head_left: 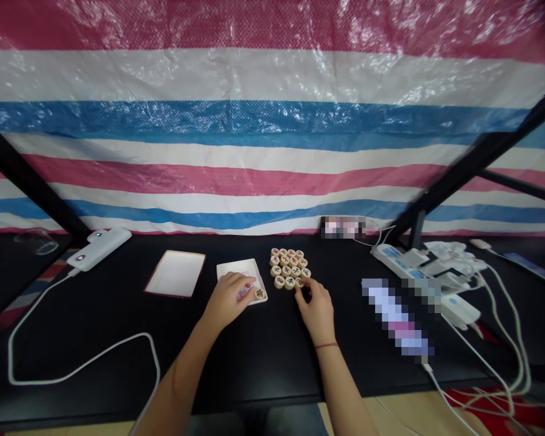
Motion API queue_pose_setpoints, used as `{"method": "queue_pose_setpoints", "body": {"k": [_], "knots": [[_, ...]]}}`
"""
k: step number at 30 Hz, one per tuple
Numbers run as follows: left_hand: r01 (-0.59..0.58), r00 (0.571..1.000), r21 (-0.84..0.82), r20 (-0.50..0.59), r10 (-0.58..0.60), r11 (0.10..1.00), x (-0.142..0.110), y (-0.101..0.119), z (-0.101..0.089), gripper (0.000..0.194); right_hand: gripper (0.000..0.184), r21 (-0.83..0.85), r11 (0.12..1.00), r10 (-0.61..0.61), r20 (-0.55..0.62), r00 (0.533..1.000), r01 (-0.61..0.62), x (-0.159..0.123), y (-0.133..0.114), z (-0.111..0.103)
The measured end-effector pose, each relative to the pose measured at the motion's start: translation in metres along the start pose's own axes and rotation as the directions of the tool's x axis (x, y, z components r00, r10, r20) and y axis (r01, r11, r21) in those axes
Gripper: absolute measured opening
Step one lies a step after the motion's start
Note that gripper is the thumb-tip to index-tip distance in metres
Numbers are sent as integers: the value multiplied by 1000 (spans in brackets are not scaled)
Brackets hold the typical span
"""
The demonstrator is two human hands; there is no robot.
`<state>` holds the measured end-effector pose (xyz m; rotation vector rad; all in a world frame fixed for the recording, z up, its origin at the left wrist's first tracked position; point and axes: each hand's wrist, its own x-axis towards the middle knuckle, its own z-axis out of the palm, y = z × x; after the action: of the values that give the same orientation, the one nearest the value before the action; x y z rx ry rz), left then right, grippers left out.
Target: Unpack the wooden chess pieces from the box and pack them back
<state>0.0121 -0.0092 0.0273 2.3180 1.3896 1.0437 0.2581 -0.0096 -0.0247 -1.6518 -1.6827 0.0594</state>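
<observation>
Several round xiangqi pieces [286,270] stand in a tight block of rows on the black table, red characters at the back and black ones in front. My right hand [317,309] is at the block's front right corner, thumb and fingertips pinched on a black-character xiangqi piece [300,283]. To the left, my left hand [227,300] reaches over a shallow white box [236,265], thumb and fingers apart. Inside the box, by its front right corner, lies another black-character piece [260,293]. The hand covers part of the box floor.
A shallow white-lined lid [176,274] lies left of the box. Further left are a white power bank [100,247] and its cable [82,372]. On the right lie a blurred-out phone [397,318], a power strip [399,260] with plugs, and tangled cables. A striped sheet [272,175] hangs behind.
</observation>
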Motion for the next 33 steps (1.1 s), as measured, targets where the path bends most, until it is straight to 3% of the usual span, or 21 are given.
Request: {"method": "queue_pose_setpoints", "body": {"k": [4, 7, 10, 13, 24, 28, 33], "knots": [[20, 999, 99, 33, -23, 995, 0, 4, 0, 17, 19, 16, 999, -36, -80, 996, 38, 1, -11, -6], [45, 997, 258, 47, -59, 965, -1, 10, 4, 20, 18, 98, 985, -132, -101, 986, 142, -2, -34, -11], [64, 991, 376, 85, -104, 924, -3, 15, 12, 25, 32, 209, 945, -280, 129, 951, 250, -7, -59, -9], [44, 982, 405, 151, -114, 913, -5, 17, 18, 28, 43, 218, 944, -303, 276, 912, 248, -11, -72, -2], [76, 976, 255, 180, -125, 964, -3, 23, 15, 16, 36, 224, 948, -297, 376, 878, 225, -12, -69, 6], [91, 982, 170, 150, -117, 981, -2, 25, 14, 10, 34, 306, 934, -285, 319, 904, 187, -11, -67, 7], [114, 990, 62, 80, -119, 992, 0, 26, 10, 7, 17, 391, 899, -295, 212, 932, 196, -10, -66, 5]]}}
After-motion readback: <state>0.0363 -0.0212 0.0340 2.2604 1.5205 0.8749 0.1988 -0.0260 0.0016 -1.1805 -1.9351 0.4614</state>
